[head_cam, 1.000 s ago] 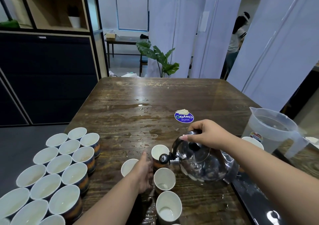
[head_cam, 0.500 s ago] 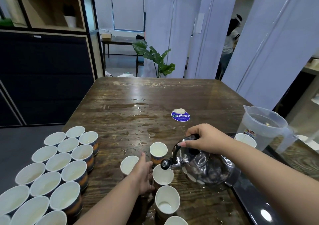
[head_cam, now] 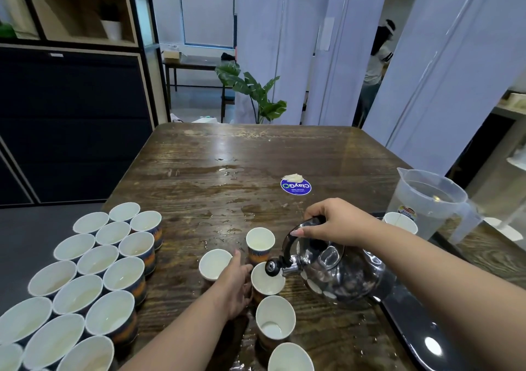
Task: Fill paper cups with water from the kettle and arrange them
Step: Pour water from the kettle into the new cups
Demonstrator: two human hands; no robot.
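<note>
My right hand (head_cam: 338, 222) grips the black handle of a shiny steel kettle (head_cam: 341, 276), tilted left with its spout over a paper cup (head_cam: 267, 284). My left hand (head_cam: 234, 288) holds that cup by its left side. More paper cups stand around it: one behind (head_cam: 260, 241), one to the left (head_cam: 215, 264), one in front with a little water (head_cam: 274, 323) and one at the bottom edge (head_cam: 290, 359). Several cups (head_cam: 94, 279) stand packed in rows at the table's left edge.
A clear plastic pitcher (head_cam: 427, 202) stands at the right with a paper cup (head_cam: 400, 222) in front of it. A dark tray (head_cam: 421, 333) lies under the kettle. The wooden table (head_cam: 256, 154) is wet, with a blue round sticker (head_cam: 296, 186). A person stands far behind.
The kettle has moved lower and nearer, from the far cup to above the cup that my left hand holds. My left hand has stayed by that cup.
</note>
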